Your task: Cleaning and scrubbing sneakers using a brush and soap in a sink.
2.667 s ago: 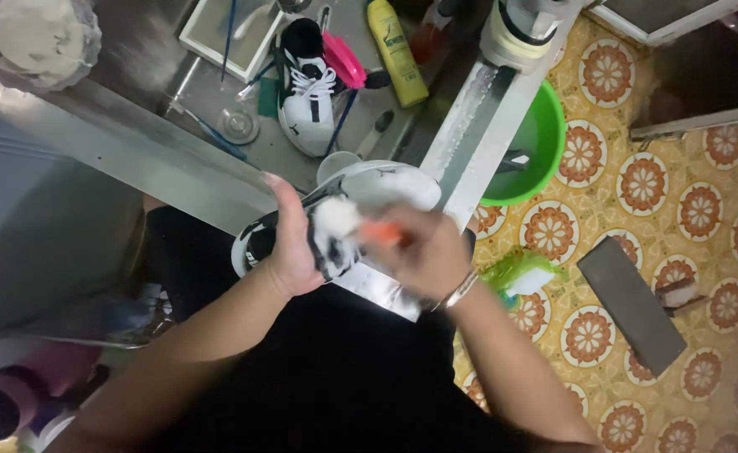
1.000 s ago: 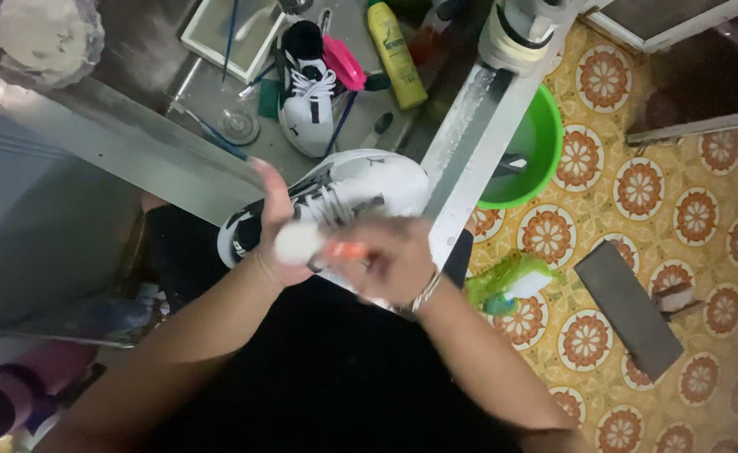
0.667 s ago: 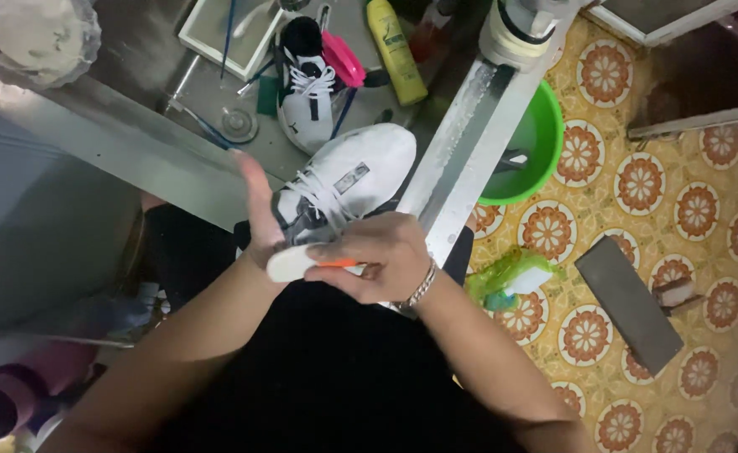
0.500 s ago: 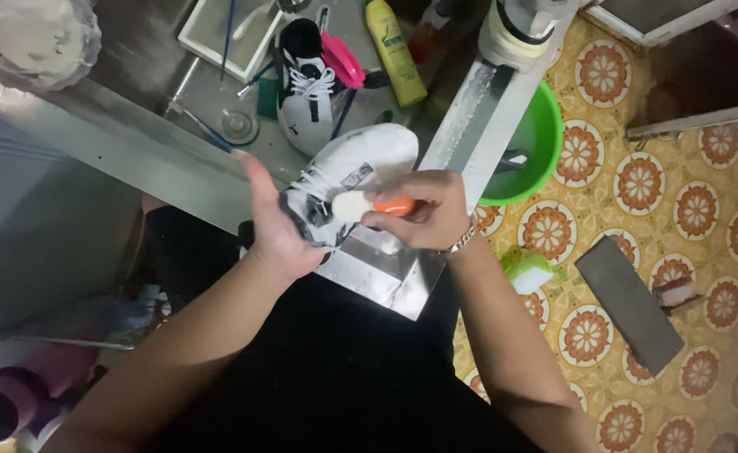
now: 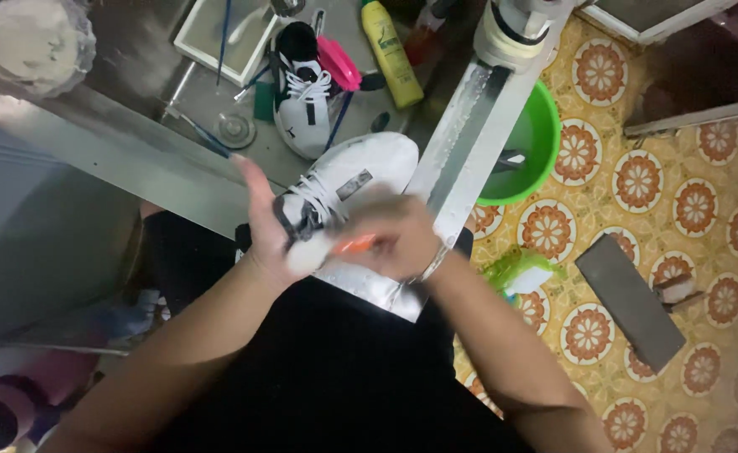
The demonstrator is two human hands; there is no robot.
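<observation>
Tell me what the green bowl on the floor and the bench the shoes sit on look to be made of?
Green bowl: probably plastic, with a bright even colour and a smooth glossy wall. Bench: seemingly sheet metal, maybe stainless steel; grey, dull-shiny, wet-looking, with a folded edge. White shoe in the left hand: unclear, perhaps synthetic leather.

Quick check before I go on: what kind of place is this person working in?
Likely a home wash area or small shoe-cleaning spot: a wet metal sink holding a second sneaker and brushes, a green basin on patterned floor tiles, and a yellow bottle.
</observation>
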